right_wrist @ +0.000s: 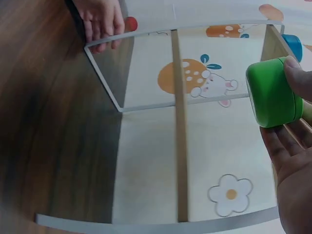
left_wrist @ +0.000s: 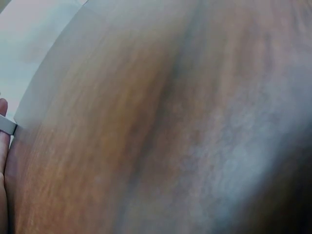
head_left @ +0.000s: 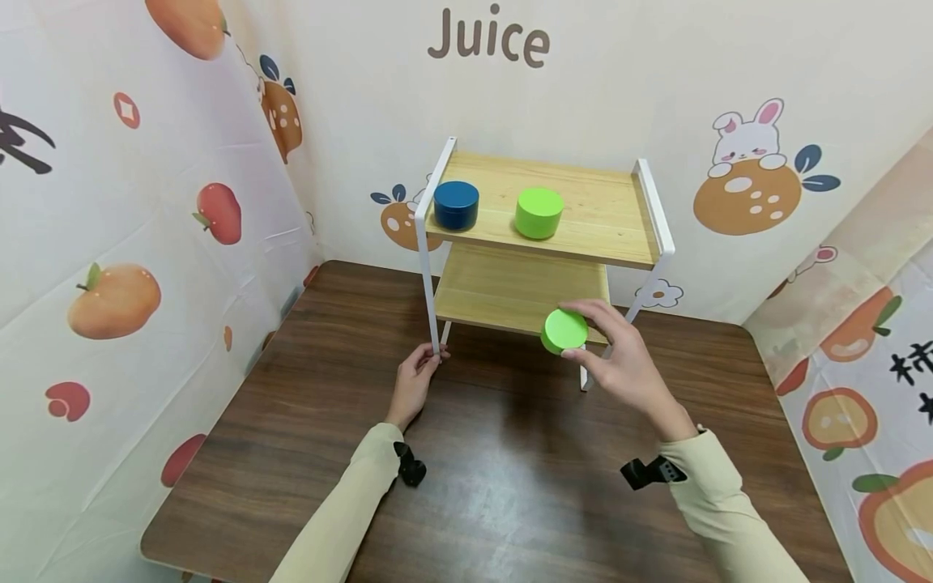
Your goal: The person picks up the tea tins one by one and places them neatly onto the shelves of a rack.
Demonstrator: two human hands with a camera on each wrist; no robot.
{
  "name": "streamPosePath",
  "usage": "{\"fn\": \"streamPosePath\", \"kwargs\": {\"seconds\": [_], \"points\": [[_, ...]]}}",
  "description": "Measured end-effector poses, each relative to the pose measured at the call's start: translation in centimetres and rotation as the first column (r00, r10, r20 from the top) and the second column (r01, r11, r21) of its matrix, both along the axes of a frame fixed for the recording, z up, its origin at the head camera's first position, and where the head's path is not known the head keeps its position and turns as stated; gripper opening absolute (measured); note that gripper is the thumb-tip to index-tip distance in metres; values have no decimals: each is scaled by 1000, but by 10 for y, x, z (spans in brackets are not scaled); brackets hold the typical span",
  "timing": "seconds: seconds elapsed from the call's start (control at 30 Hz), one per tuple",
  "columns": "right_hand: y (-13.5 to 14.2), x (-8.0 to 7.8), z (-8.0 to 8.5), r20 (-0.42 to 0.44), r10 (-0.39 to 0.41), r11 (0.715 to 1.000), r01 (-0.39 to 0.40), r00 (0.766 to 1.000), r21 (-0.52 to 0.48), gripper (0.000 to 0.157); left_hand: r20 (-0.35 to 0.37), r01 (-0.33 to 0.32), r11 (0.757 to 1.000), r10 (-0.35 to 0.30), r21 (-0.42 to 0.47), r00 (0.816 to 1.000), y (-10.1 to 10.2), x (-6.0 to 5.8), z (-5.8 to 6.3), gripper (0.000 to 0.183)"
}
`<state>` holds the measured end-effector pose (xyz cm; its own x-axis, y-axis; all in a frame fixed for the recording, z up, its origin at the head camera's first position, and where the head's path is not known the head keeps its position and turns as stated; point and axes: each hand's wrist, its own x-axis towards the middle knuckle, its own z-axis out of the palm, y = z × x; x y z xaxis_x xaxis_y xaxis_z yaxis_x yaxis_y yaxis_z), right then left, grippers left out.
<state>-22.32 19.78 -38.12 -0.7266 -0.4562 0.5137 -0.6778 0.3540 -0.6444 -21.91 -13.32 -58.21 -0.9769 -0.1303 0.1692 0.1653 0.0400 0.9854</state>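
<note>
My right hand (head_left: 627, 360) pinches a small round green tin (head_left: 564, 330) between thumb and fingers, in front of the lower board of a two-tier shelf (head_left: 525, 287). A lid seam runs round this tin (right_wrist: 273, 92) in the right wrist view. My left hand (head_left: 414, 385) grips the foot of the shelf's front left white leg (head_left: 428, 283). On the top board stand a dark blue round tin (head_left: 456, 206) at the left and a second green tin (head_left: 539, 213) near the middle. In the left wrist view only a sliver of the left hand's fingers (left_wrist: 3, 146) shows.
The shelf stands at the back of a dark wooden table (head_left: 481, 478), close to a printed cloth backdrop (head_left: 583, 97). White side frames (head_left: 656, 210) rise slightly above the top board. More printed cloth hangs along the left and right sides.
</note>
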Motion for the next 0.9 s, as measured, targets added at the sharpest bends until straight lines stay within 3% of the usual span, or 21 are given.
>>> {"fn": "streamPosePath", "kwargs": {"seconds": [0.43,0.9], "points": [[4,-9,46,-73,-10,999,13,997,42,64,-13,4,1000,-4,9,1000,-1,0,1,26],[9,-16,97,-113,42,990,-57,993,-128,69,5,3,1000,-3,6,1000,0,1,0,28]]}}
